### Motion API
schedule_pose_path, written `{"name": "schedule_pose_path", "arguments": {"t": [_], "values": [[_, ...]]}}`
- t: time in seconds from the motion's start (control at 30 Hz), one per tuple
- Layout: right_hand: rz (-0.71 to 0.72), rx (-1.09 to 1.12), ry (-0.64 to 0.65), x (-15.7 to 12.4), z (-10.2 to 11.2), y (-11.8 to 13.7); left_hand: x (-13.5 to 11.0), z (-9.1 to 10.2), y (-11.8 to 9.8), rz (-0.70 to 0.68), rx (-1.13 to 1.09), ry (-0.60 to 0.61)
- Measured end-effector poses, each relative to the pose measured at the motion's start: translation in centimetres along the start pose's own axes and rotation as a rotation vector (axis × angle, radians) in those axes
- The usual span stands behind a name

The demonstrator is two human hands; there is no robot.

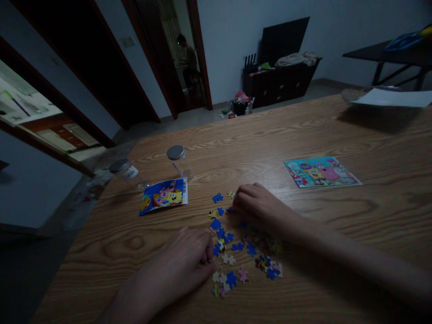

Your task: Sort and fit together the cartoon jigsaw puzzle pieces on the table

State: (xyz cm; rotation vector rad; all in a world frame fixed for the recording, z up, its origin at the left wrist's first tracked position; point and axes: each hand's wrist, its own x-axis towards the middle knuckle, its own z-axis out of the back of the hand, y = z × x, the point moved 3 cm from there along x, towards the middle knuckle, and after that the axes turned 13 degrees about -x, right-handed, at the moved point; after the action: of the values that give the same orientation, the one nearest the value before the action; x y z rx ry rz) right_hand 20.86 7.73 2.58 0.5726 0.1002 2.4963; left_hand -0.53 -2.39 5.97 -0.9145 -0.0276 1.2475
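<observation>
Small jigsaw puzzle pieces lie loose on the wooden table between my hands, several of them blue (231, 280), others yellow, pink or pale. My right hand (258, 204) reaches over the far part of the pieces with its fingers curled down. A dark blue puzzle piece (228, 210) shows at its fingertips. On the near left side rests my left hand (189, 254), fingers bent and thumb close to the index finger. Pale puzzle pieces (228, 259) lie beside its fingertips; whatever it pinches is hidden. A small heap of pieces (269, 266) sits below my right forearm.
A blue cartoon picture card (165, 195) lies at the left, by two clear jars with grey lids (176, 153) (119, 166). Another cartoon picture sheet (321, 172) lies right. White paper (391, 97) rests on a dish at the back. A person (191, 60) sits beyond the doorway.
</observation>
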Motion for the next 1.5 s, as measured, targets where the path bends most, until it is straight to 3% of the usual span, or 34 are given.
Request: {"name": "schedule_pose_path", "arguments": {"t": [0.1,0.23,0.37,0.5,0.6,0.67,0.7,0.8,0.9,1.07,1.23,1.37,1.5], "values": [[-0.139,0.010,-0.081,0.8,0.3,-2.4,-0.2,0.2,-0.3,-0.036,-0.010,0.006],[-0.179,-0.025,-0.105,1.6,-0.6,-5.0,0.1,1.3,-0.3,-0.116,-0.048,-0.013],[-0.178,-0.078,-0.110,1.6,-1.7,-6.1,1.9,3.2,1.3,-0.175,-0.012,-0.253],[-0.132,-0.054,-0.117,1.3,-0.3,-4.7,4.0,3.8,3.6,-0.151,-0.017,-0.550],[0.047,0.046,-0.001,0.9,1.5,-1.3,4.8,3.1,4.2,-0.177,0.083,-0.592],[0.267,0.116,0.191,0.1,2.3,1.9,4.7,2.6,4.2,-0.192,0.153,-0.576],[0.305,0.101,0.230,-0.4,2.6,3.2,4.6,2.4,4.1,-0.200,0.174,-0.563],[0.344,0.080,0.273,-1.7,2.7,6.2,4.0,2.2,3.6,-0.215,0.182,-0.487],[0.308,-0.006,0.272,-2.4,1.5,7.5,3.2,2.4,3.0,-0.198,0.167,-0.398],[0.280,-0.085,0.205,-2.4,-0.2,7.9,0.5,2.8,1.7,-0.110,0.099,-0.242],[0.333,-0.119,0.145,-2.5,0.1,7.9,-1.6,0.6,0.5,-0.099,-0.022,0.020],[0.379,-0.132,0.117,-2.6,0.1,7.4,-1.3,-0.7,0.3,-0.136,-0.019,0.024],[0.217,-0.073,0.091,-1.5,0.5,4.7,-0.8,-0.8,0.0,-0.137,-0.016,0.022]]}}
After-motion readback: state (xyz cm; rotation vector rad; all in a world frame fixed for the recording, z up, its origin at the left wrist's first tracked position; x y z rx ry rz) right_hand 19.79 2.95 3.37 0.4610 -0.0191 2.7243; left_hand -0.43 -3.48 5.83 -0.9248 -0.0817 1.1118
